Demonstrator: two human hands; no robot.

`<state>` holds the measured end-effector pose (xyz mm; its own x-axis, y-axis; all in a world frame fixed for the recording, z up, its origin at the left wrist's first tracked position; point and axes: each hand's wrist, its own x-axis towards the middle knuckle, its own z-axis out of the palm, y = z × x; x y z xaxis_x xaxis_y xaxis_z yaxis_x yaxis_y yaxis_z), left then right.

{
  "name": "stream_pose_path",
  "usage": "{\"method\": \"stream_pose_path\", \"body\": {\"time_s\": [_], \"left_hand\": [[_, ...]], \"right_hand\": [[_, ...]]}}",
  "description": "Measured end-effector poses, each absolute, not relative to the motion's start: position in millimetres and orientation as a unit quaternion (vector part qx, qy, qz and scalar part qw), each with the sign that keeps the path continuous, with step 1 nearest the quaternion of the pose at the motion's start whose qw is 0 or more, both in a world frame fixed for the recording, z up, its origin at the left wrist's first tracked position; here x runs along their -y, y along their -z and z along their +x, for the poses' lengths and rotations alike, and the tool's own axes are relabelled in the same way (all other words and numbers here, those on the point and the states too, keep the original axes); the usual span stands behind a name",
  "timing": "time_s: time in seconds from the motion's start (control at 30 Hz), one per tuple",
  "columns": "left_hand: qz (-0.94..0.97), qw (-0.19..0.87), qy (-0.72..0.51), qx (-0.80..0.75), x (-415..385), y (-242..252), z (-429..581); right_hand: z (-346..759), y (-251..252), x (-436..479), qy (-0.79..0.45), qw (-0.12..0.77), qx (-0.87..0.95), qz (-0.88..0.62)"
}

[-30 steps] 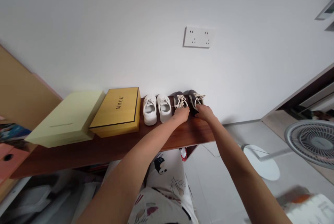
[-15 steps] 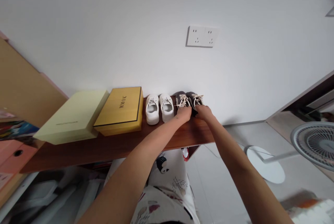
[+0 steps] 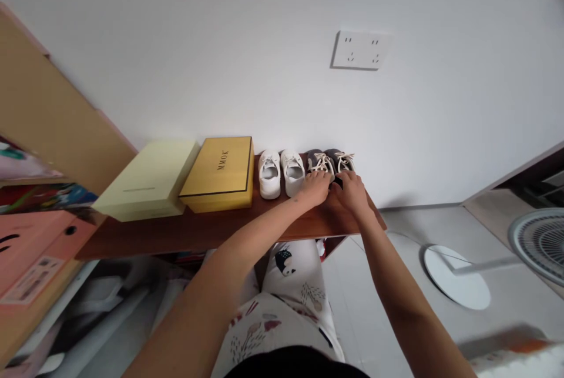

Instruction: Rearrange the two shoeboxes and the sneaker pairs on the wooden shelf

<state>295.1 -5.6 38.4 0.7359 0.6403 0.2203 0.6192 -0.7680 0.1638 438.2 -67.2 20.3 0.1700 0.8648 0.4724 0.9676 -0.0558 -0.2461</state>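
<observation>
Grey shoes (image 3: 329, 160) with cream laces stand side by side, toes to the wall, at the right end of the desk (image 3: 211, 230). Your left hand (image 3: 317, 188) and right hand (image 3: 352, 192) cover their heels, fingers bent; whether they grip, you cannot tell. White shoes (image 3: 282, 172) stand just left; the yellow box (image 3: 220, 173) reads MMOK

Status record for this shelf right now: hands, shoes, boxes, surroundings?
left hand: at the heel of the left grey shoe
right hand: at the heel of the right grey shoe
grip: cannot tell
shelf: white shoes, gold box, pale box, in a row left of the grey pair
wall: socket above the shoes
floor: fan at right
</observation>
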Motion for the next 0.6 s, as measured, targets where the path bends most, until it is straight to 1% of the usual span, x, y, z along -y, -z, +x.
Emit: {"method": "stream_pose_path", "body": {"time_s": [0.07, 0.17, 0.27, 0.33, 0.4, 0.47, 0.53, 0.6], "left_hand": [[0.936, 0.07, -0.146, -0.314, 20.8, -35.4, 272.4], [0.937, 0.156, -0.168, -0.265, 53.9, -21.8, 221.3], [0.899, 0.275, -0.209, -0.27, 89.9, 1.7, 153.2], [0.839, 0.362, -0.259, -0.312, 104.9, 17.5, 103.2], [0.736, 0.422, -0.343, -0.404, 105.9, 27.4, 52.2], [0.576, 0.451, -0.465, -0.499, 91.5, 27.6, 2.1], [0.378, 0.444, -0.593, -0.555, 65.5, 18.0, -44.9], [0.224, 0.426, -0.662, -0.575, 35.1, 2.5, -84.9]], "right_hand": [[415.3, -15.5, 82.0, 0.073, 0.333, 0.647, -0.682], [373.1, 0.0, 112.3, 0.003, 0.43, 0.657, -0.62], [327.4, 24.8, 146.5, -0.146, 0.464, 0.668, -0.564], [296.4, 41.3, 162.9, -0.258, 0.474, 0.641, -0.546], [263.9, 52.1, 167.5, -0.358, 0.506, 0.572, -0.536], [228.4, 52.6, 156.9, -0.459, 0.558, 0.469, -0.508], [190.2, 41.4, 131.6, -0.558, 0.606, 0.336, -0.456], [152.4, 20.9, 97.0, -0.634, 0.628, 0.192, -0.409]]}}
